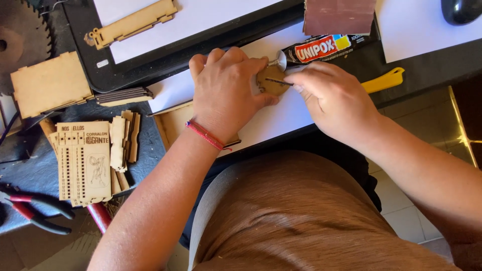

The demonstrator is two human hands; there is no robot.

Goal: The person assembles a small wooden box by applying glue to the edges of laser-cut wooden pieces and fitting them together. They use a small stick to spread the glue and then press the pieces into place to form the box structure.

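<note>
My left hand (226, 90) presses down on a small round wooden disc (271, 80) that lies on white paper (281, 118). A red string bracelet circles that wrist. My right hand (334, 98) pinches a thin dark stick (278, 81) and holds its tip across the disc. A glue tube (316, 49) with a metal nozzle lies just behind the disc, its nozzle nearly touching my left fingers. Part of the disc is hidden under my left fingers.
Laser-cut wooden panels (83, 160) and a wooden box part (50, 85) lie at the left. Red-handled pliers (35, 211) rest at the lower left. A black tray (165, 55) holds paper and a wooden strip (133, 22). Sandpaper (339, 15), a yellow tool handle (384, 80) and a saw blade (22, 40) are nearby.
</note>
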